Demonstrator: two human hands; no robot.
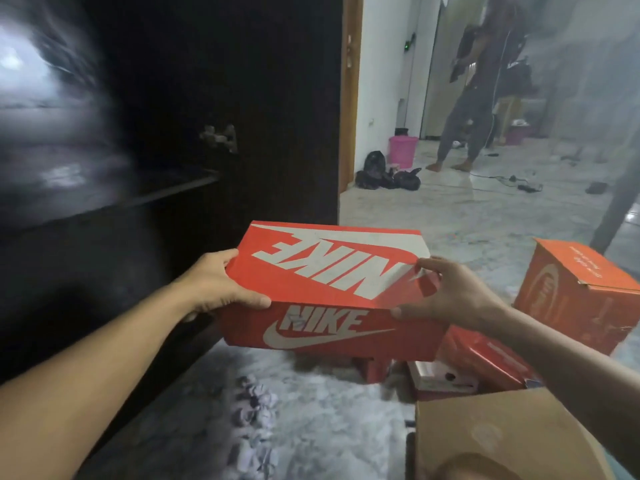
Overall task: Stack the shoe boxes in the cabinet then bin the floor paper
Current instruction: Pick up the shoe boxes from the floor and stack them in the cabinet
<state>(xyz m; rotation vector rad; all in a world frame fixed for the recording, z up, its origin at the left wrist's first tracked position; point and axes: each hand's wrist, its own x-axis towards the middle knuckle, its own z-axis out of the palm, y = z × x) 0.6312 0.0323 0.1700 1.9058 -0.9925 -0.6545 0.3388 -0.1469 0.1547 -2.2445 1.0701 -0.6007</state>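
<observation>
Cardboard box (pixel 498 434) close; left hand (pixel 221 285) and right hand (pixel 450 296) grip Nike shoe box (pixel 329 292) ends — lid could slip before the cabinet shelf (pixel 145 195).

Left of the left grip (pixel 221 289), the cabinet (pixel 173 98) interior was dark and blurred. Under the held shoe box (pixel 322 296), other boxes (pixel 485 362) lay partly hidden.
</observation>
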